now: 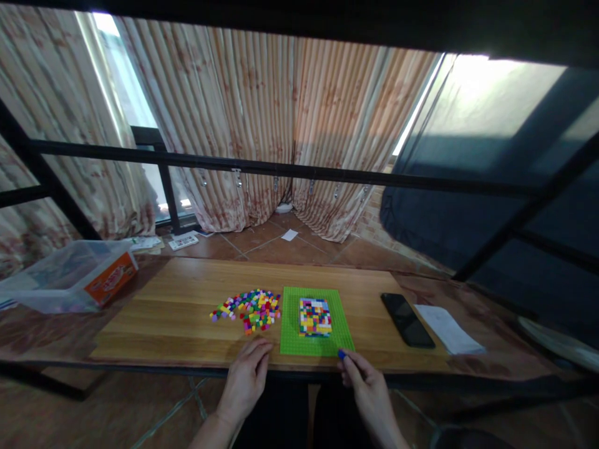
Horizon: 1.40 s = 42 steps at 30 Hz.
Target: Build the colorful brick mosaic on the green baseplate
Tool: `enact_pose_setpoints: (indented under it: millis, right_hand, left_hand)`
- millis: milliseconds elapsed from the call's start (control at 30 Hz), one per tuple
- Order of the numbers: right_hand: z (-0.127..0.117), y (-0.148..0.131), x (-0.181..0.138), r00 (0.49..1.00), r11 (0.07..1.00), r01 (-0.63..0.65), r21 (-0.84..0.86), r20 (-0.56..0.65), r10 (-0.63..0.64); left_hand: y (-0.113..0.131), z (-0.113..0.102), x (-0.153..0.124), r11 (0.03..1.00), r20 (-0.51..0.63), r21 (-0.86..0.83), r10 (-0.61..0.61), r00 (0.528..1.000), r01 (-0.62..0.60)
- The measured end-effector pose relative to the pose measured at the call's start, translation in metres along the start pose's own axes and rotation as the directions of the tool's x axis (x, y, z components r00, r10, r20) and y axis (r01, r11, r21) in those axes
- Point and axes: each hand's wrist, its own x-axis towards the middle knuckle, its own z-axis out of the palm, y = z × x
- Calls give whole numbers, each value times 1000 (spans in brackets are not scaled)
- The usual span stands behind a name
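A small blue building brick is pinched between the thumb and forefinger of my right hand, at the front right corner of the green baseplate. On the baseplate stands a many-coloured block of bricks, roughly rectangular and several layers high. My left hand rests at the table's front edge, left of the baseplate, fingers curled and held together; whether anything is between them cannot be made out. Just beyond it, loose bricks in many colours lie spread on the wooden table.
To the right on the wooden table lie a black phone and some white paper. A clear plastic box with an orange label stands at the left. A black metal bar crosses in front of the curtains.
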Motion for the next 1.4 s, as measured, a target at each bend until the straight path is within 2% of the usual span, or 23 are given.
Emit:
enact_pose_setpoints:
  millis: [100,267,367,467,733,800,900,1000,1100,1167,1400]
  right_hand:
    - [2,-15,13,1000,998,18,62,-14,-17]
    - [10,-38,27,986,985,164,-44,21,-164]
    - [16,-44,32,980,980,196,-8,30,-196]
    - [18,-42,33,985,983,170,66,3,-170]
    - [19,-38,31,999,952,11,306,-37,0]
    - [20,-36,34,999,952,8,307,-37,3]
    - [20,-32,41,997,973,61,221,-59,-49]
    - [22,-33,47,984,983,174,51,-52,-171]
    - [23,-40,50,950,932,309,-192,26,-310]
    - [25,-44,51,924,878,381,-290,79,-375]
    - [30,-35,59,889,817,454,-355,127,-439]
  left_hand:
    - [0,-4,2,1000,42,-15,-2,999,3]
    - [1,-3,2,999,48,-24,-23,999,24]
    - [1,-2,2,999,40,-26,-27,999,28]
    - [0,-1,1,999,45,-28,-24,999,25]
    - [2,-2,0,999,49,-24,-26,998,27]
    - [3,-2,0,999,46,-28,-31,998,33]
    - [4,-2,0,999,36,-30,-34,999,35]
    - [4,-2,0,999,38,-28,-35,999,36]
    - [4,-2,-1,999,42,-35,-39,998,40]
    - [5,-2,-1,998,52,-40,-41,998,43]
    - [5,-2,-2,997,89,-43,-59,994,63]
